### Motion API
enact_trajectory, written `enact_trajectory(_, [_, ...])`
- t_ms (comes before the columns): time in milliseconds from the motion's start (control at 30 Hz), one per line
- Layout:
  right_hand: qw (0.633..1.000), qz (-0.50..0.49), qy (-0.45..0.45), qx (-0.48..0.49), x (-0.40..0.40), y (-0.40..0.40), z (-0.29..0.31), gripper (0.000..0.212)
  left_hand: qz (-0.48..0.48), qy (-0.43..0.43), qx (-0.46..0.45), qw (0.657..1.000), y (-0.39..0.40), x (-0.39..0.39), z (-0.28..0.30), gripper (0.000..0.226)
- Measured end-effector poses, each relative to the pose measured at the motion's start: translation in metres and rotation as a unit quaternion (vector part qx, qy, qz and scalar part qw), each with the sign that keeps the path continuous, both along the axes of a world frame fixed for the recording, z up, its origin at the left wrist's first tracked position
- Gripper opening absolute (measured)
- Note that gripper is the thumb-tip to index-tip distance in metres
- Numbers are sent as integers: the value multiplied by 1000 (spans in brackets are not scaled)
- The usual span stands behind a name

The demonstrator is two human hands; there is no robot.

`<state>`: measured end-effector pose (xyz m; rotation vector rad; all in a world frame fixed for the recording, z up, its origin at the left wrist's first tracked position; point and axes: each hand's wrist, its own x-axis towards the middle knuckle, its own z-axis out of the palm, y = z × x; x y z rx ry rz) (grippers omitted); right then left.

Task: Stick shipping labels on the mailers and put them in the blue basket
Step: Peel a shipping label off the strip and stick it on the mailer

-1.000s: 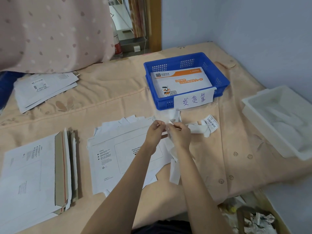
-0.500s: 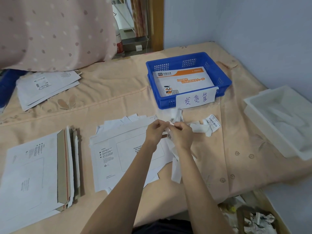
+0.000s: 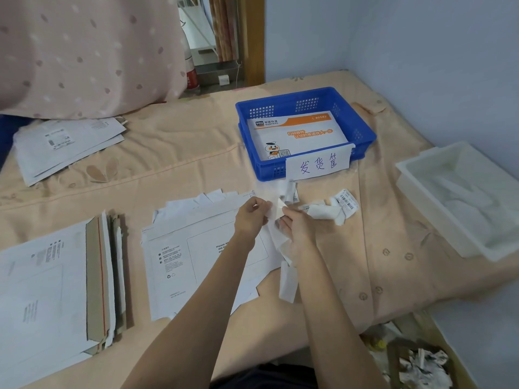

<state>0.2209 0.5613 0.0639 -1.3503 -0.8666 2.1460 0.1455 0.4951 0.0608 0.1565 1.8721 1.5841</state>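
My left hand [image 3: 250,217] and my right hand [image 3: 297,228] meet above a white mailer [image 3: 196,256] lying on the bed. Both pinch a white shipping label [image 3: 276,213], whose backing strip [image 3: 288,279] trails down past my right wrist. The label's corner is lifted between my fingers. More mailers lie fanned under the top one. The blue basket [image 3: 362,136] stands just beyond, holding an orange-and-white mailer [image 3: 297,136] and carrying a handwritten paper tag on its front.
Loose labels and crumpled backing paper [image 3: 334,210] lie right of my hands. A stack of mailers [image 3: 56,290] sits at the left, another pile [image 3: 64,144] at the far left. A white tray [image 3: 460,197] stands at the right. Scrap paper fills a bin [image 3: 421,363] below the bed edge.
My hands have drawn slightly apart and the label has peeled further from its backing between them. The view has shifted a little.
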Motion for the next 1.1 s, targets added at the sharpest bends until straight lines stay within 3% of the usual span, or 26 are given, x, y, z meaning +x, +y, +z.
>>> enact_trajectory(133, [991, -2, -74, 107, -2, -1, 3, 9, -13, 83, -32, 996, 1, 3, 1, 21])
enact_trajectory(300, [981, 56, -100, 155, -10, 0, 6, 8, -20, 143, -33, 989, 2, 7, 3, 18])
enact_trajectory(567, [928, 53, -172, 326, -5, -7, 1, 11, 3, 95, -33, 995, 2, 9, 5, 7])
enact_trajectory(700, [911, 71, -182, 363, -7, -10, 4, 10, 12, 88, -41, 995, 3, 6, 7, 25])
enact_trajectory(933, [915, 71, -179, 355, -7, -9, 0, 11, 12, 71, -23, 997, 1, 3, 10, 21])
enact_trajectory(1100, [947, 61, -143, 283, -3, -1, 3, 8, -5, 19, 25, 999, -8, 2, 9, 8])
